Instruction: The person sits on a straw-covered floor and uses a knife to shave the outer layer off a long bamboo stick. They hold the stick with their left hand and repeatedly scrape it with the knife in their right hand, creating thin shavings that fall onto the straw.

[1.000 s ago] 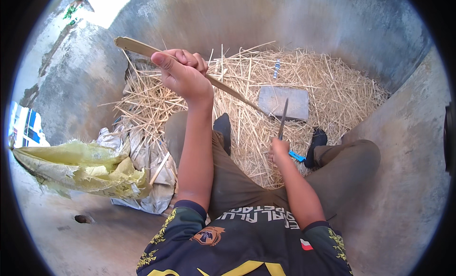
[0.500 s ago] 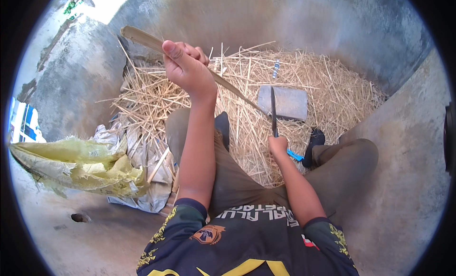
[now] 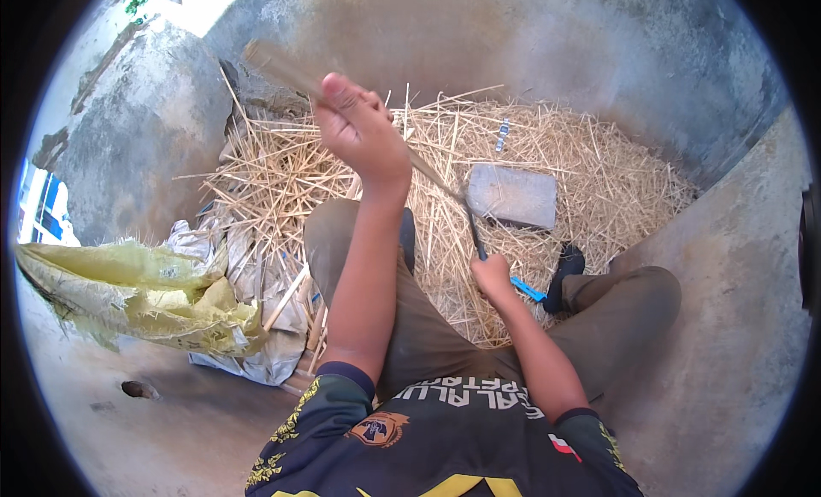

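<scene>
Head view, and gripped in the left hand (image 3: 363,133) a likely light, springy strip (image 3: 432,171), best held far left of the knife (image 3: 476,231) clamped in the right hand (image 3: 493,277)!

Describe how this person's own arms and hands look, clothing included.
The left hand and right hand wear no gloves, and no watch shows. The forearms are uncovered below short dark sleeves with yellow leafy patterns.
</scene>
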`<state>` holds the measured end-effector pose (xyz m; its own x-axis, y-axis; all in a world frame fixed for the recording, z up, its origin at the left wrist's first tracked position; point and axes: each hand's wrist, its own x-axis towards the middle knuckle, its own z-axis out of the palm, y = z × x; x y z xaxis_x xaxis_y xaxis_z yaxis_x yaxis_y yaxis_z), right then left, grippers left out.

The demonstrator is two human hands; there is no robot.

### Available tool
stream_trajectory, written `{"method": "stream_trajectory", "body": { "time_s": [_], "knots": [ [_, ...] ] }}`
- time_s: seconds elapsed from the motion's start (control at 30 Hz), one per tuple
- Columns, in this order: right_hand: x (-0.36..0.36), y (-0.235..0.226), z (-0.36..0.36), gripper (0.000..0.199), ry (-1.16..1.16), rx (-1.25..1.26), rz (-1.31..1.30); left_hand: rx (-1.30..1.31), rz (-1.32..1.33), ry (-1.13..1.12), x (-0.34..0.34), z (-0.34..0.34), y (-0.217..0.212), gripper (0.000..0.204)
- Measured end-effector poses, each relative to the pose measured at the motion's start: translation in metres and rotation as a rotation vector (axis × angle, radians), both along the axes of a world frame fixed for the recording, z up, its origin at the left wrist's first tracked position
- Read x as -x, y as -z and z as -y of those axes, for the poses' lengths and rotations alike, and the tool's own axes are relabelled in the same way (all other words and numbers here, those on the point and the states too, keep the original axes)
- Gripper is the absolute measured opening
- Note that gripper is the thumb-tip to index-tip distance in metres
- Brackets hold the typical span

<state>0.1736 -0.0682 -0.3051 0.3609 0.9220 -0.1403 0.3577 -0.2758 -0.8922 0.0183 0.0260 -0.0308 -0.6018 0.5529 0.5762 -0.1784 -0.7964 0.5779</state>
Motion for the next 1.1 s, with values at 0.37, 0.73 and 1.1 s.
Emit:
{"method": "stream_trajectory", "body": {
  "time_s": [0.37,0.73,1.1],
  "knots": [
    [0.025,-0.103,0.01,0.032,-0.011,-0.308,-0.163,-0.051,-0.002,0.13,-0.004,0.006,0.005,0.04],
    [0.018,-0.114,0.0,0.038,0.009,-0.434,-0.159,-0.036,0.052,0.093,-0.005,0.005,0.001,0.036],
    [0.018,-0.133,0.006,0.036,-0.05,-0.445,-0.197,-0.074,-0.052,0.085,-0.012,0.015,0.001,0.039]
  ]
}}
